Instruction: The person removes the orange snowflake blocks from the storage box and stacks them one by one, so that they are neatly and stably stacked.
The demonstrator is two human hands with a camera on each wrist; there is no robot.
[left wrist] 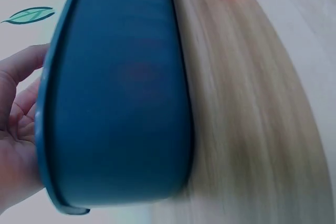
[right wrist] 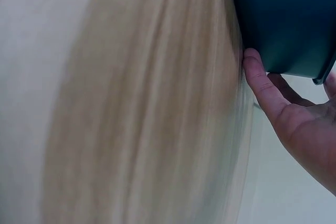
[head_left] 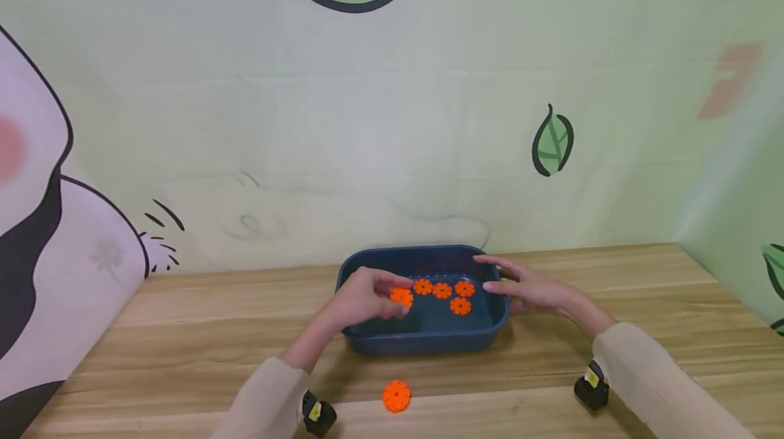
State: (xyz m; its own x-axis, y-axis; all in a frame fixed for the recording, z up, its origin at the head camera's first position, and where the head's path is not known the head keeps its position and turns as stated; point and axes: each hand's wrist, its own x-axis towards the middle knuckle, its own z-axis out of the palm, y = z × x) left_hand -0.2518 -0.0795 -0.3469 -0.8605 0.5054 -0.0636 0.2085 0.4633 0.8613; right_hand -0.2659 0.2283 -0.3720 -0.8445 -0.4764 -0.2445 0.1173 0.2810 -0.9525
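Note:
A dark blue plastic basin [head_left: 422,344] stands on the table near the wall. My left hand [head_left: 361,297] is over its left part and pinches an orange notched disc [head_left: 401,297] between thumb and fingers. My right hand [head_left: 535,289] holds the basin's right end, with some fingers over the rim and others outside it. In the right wrist view, a fingertip [right wrist: 252,56] touches the outer wall low down. Several like discs [head_left: 442,290] lie on the basin floor. The left wrist view shows the basin's outer wall [left wrist: 121,93] partly hiding the left hand [left wrist: 18,129].
One more orange disc [head_left: 397,396] lies on the wooden table [head_left: 214,330] in front of the basin. A pale wall cloth [head_left: 367,153] printed with leaves rises behind the table. Each sleeve has a black wrist camera [head_left: 318,414] beneath it.

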